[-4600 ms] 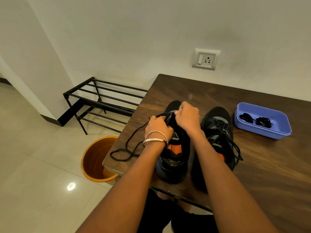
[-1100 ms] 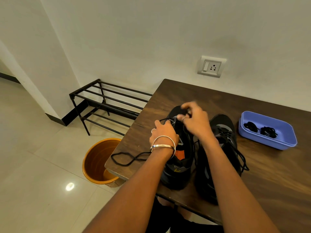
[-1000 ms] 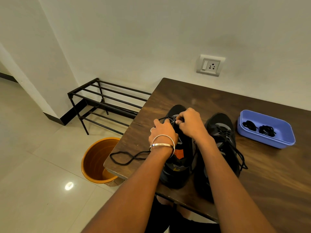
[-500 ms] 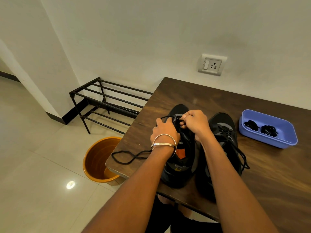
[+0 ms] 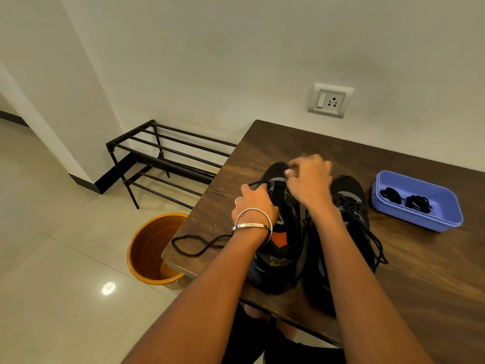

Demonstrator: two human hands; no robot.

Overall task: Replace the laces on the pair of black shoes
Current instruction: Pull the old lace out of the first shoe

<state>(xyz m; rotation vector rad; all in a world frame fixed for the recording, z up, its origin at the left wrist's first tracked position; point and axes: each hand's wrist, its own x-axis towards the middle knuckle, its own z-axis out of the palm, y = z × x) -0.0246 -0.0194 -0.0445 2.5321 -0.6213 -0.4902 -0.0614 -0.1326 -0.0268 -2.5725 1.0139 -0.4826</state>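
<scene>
Since half a second ago the right hand (image 5: 309, 179) has lifted slightly off the tongue toward the toe of the left shoe (image 5: 278, 232) and is motion-blurred; its fingertips are bunched near the top eyelets, but whether they pinch anything cannot be told. The left hand (image 5: 256, 203) stays curled round the black lace (image 5: 199, 244), which arches from its thumb to the eyelets and trails behind the wrist in a loop near the table's (image 5: 420, 271) left edge. An orange label (image 5: 278, 236) shows inside the shoe; its writing is unreadable. The right shoe (image 5: 351, 232), still laced, stands touching the first. Well to its right a blue tray (image 5: 417, 219) holds two bundled black laces (image 5: 405, 199), with bare wood between and behind. An orange bucket (image 5: 154, 248) sits on the floor below the table's corner.
</scene>
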